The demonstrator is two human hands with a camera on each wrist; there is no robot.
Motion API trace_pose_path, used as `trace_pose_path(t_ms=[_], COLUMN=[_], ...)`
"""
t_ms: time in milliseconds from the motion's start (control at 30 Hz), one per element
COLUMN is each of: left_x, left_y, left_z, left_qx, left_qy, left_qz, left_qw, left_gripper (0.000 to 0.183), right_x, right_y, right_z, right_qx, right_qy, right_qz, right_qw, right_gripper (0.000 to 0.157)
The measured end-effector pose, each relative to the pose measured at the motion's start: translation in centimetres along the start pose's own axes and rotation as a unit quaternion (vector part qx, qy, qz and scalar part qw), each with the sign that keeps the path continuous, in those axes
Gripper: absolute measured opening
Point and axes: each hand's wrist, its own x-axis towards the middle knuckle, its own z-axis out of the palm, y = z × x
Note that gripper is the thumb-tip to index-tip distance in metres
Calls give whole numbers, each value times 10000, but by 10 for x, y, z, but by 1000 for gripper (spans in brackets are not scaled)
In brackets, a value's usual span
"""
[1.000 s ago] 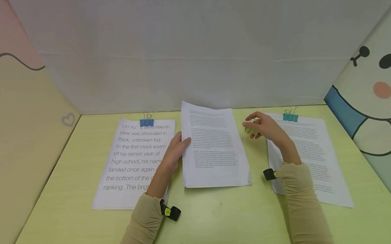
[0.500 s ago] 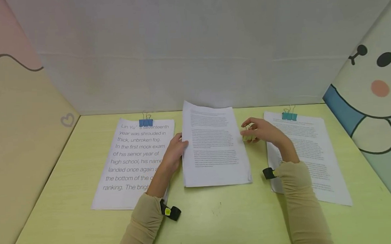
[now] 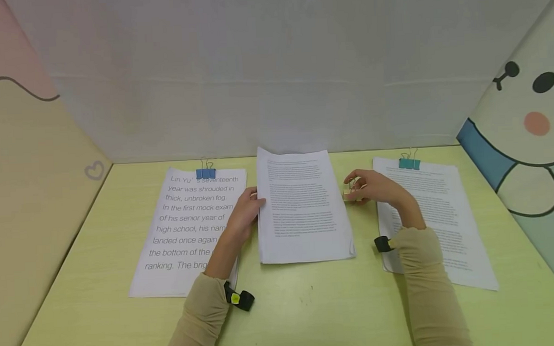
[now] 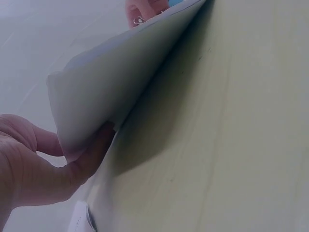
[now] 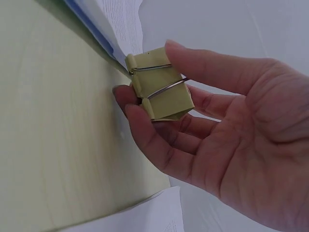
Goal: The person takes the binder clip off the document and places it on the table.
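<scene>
In the head view a stack of printed paper (image 3: 302,208) lies mid-table, its left side lifted. My left hand (image 3: 246,213) grips that left edge, thumb on top; in the left wrist view the fingers (image 4: 96,150) reach under the raised sheets (image 4: 106,92). A yellow-green binder clip (image 5: 161,87) with silver wire handles sits in my right hand (image 3: 375,185), pinched between thumb and fingers. The clip is beside the right edge of the stack, with its wire handles folded against its body in the right wrist view.
On the left lies a large-print stack (image 3: 182,234) with a blue binder clip (image 3: 206,173) at its top. Another printed stack (image 3: 447,238) on the right carries a teal binder clip (image 3: 409,163). A white sheet-like backdrop (image 3: 273,90) rises behind the table (image 3: 302,321).
My right hand has lowered slightly toward the table with the clip, which has turned in the fingers. The left hand keeps its grip on the stack, nearly still.
</scene>
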Motion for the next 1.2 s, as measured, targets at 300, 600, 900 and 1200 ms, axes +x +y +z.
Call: trace_pose_path(t_ms=[300,600,900,1200], left_x=[0,2,2,2], left_y=[1,0,1,1], left_z=[-3,-4,-10,-13], left_qx=[-7,144,143,55], left_qy=[-16,100,148,71], left_qz=[-35,-101,115,189], left_qw=[10000,9998,9997,9998], left_gripper=[57,60,63,62], right_x=[0,-3,-3,-2], right_y=[3,6,7,7], right_z=[-2,-4,-3,-2], right_qx=[-379,-142,313,-349], right_qy=[-50,-682,-1005,-1008], right_qz=[-34,79,155,43], right_qw=[9993,9975,9943,9943], right_gripper=[49,48,46,43])
